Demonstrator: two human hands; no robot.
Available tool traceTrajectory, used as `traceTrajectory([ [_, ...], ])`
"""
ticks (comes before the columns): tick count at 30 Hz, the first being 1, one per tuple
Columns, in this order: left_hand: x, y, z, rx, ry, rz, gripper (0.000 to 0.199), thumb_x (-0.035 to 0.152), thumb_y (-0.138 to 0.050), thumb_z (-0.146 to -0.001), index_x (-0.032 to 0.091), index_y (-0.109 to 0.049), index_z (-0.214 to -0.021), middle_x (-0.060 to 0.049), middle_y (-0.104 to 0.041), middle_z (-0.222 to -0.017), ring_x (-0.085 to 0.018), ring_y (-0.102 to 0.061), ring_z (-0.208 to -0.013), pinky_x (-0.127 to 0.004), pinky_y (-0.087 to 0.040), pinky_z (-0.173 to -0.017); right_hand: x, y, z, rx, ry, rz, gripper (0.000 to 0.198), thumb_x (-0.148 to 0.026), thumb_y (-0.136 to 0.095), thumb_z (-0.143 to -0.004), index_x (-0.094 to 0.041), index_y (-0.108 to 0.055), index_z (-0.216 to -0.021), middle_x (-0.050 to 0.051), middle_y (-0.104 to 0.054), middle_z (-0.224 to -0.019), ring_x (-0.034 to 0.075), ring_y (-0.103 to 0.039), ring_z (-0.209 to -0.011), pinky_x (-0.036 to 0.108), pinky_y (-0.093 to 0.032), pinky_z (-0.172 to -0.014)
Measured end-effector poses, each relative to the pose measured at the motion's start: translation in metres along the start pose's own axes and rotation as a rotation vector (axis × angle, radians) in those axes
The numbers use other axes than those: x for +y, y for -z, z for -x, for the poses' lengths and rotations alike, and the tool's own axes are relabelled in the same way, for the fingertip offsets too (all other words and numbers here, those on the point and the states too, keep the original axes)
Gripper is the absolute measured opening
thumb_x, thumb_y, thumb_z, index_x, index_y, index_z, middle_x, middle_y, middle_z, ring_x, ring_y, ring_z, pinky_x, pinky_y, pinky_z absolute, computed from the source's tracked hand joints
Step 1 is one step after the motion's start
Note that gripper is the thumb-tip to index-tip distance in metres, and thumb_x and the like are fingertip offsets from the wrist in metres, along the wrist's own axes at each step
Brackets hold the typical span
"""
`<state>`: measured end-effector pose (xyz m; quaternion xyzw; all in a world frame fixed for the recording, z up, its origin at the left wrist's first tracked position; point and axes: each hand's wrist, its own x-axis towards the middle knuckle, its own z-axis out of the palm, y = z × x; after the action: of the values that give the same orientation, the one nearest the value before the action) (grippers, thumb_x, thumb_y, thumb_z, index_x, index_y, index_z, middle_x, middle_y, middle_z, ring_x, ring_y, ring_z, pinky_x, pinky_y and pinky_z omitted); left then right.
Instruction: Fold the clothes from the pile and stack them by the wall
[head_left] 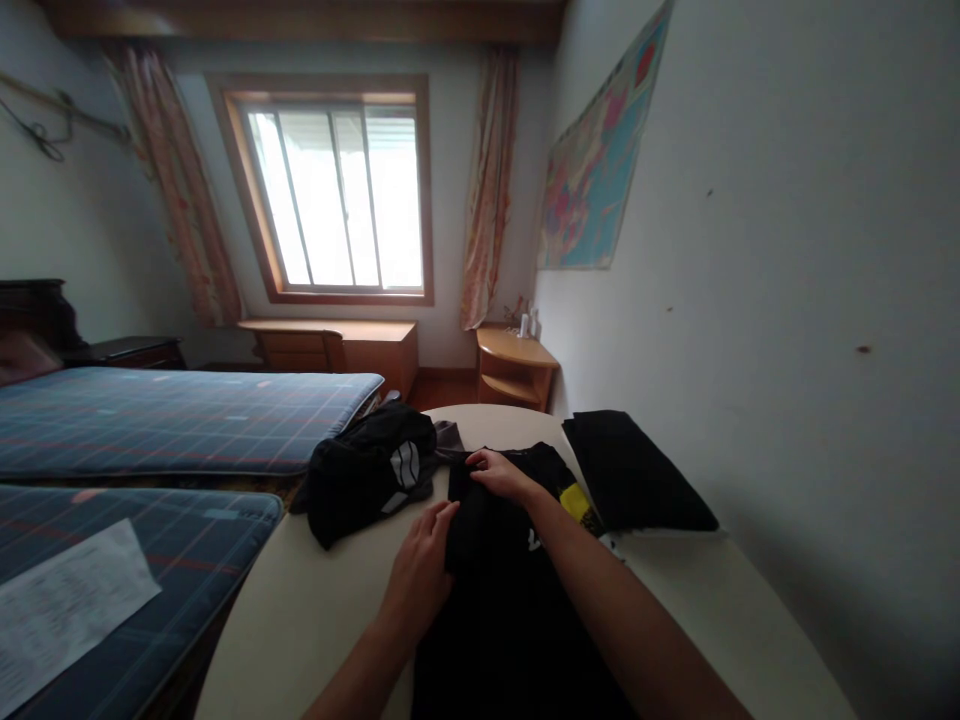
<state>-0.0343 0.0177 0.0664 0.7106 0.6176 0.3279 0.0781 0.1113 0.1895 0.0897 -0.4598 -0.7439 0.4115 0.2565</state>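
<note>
A black shirt (517, 620) with a yellow patch and a small white mark lies spread on the pale round table (315, 610). At its left edge, my left hand (421, 565) has its fingers closed on the cloth beside a folded-over part. My right hand (501, 474) reaches across the shirt and pinches its far left corner. Left of the hands sits a crumpled heap of black clothing (367, 465) with a white print. A folded black garment (637, 470) rests on the right side of the table, with something white under it.
Two beds with blue plaid mattresses (187, 415) stand on the left. A printed sheet of paper (75, 610) lies on the nearer one. The wall (795, 300) runs close along the right. A wooden corner shelf (517, 348) and a low desk (375, 340) stand behind.
</note>
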Motion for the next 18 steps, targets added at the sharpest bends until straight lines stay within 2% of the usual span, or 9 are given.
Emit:
traceTrajectory([
  [3, -0.002, 0.002, 0.000, -0.121, 0.103, -0.066, 0.071, -0.006, -0.045, -0.061, 0.023, -0.057, -0.125, -0.007, -0.059, -0.129, -0.022, -0.056, -0.120, -0.031, -0.042, -0.104, 0.006, 0.003, -0.003, -0.004, -0.042, 0.048, 0.034, -0.010, -0.062, -0.078, -0.014, -0.066, -0.111, 0.005, -0.066, -0.095, 0.016, -0.062, -0.085, 0.024, -0.048, -0.074],
  [6, -0.003, 0.005, 0.002, -0.196, 0.106, -0.057, 0.060, -0.005, -0.043, -0.067, 0.027, -0.062, -0.113, -0.003, -0.063, -0.118, -0.018, -0.062, -0.108, -0.026, -0.045, -0.094, 0.009, 0.004, -0.008, -0.003, -0.080, 0.085, 0.039, -0.013, -0.064, -0.078, -0.012, -0.064, -0.117, 0.006, -0.067, -0.091, 0.017, -0.063, -0.082, 0.026, -0.049, -0.074],
  [9, -0.002, 0.007, 0.004, -0.194, 0.119, -0.069, 0.052, -0.004, -0.042, -0.073, 0.028, -0.064, -0.107, -0.003, -0.063, -0.117, -0.017, -0.064, -0.103, -0.025, -0.045, -0.090, 0.006, 0.002, -0.013, -0.011, -0.103, 0.103, 0.048, -0.022, -0.072, -0.076, -0.013, -0.061, -0.122, 0.007, -0.069, -0.095, 0.020, -0.065, -0.088, 0.029, -0.051, -0.078],
  [12, -0.001, 0.008, 0.004, -0.205, 0.207, -0.138, 0.043, 0.000, -0.045, -0.076, 0.025, -0.065, -0.105, -0.005, -0.063, -0.116, -0.019, -0.066, -0.098, -0.027, -0.046, -0.086, 0.002, 0.001, -0.015, -0.087, -0.120, 0.096, 0.060, -0.029, -0.081, -0.069, -0.015, -0.062, -0.123, 0.008, -0.071, -0.097, 0.022, -0.067, -0.086, 0.029, -0.053, -0.074],
  [16, 0.000, 0.008, 0.003, -0.186, 0.249, -0.193, 0.026, 0.013, -0.045, -0.086, 0.022, -0.066, -0.099, -0.007, -0.065, -0.109, -0.020, -0.066, -0.093, -0.028, -0.046, -0.082, 0.000, 0.006, -0.015, -0.158, -0.125, 0.098, 0.078, -0.026, -0.083, -0.063, -0.023, -0.055, -0.135, 0.005, -0.072, -0.096, 0.020, -0.068, -0.075, 0.028, -0.053, -0.062],
  [18, 0.000, 0.007, 0.002, -0.168, 0.249, -0.207, 0.028, 0.019, -0.039, -0.094, 0.022, -0.066, -0.094, -0.007, -0.067, -0.103, -0.019, -0.067, -0.090, -0.028, -0.045, -0.079, 0.003, 0.010, -0.016, -0.133, -0.108, 0.112, 0.079, -0.021, -0.082, -0.060, -0.025, -0.056, -0.135, 0.004, -0.073, -0.093, 0.019, -0.068, -0.071, 0.028, -0.053, -0.061],
])
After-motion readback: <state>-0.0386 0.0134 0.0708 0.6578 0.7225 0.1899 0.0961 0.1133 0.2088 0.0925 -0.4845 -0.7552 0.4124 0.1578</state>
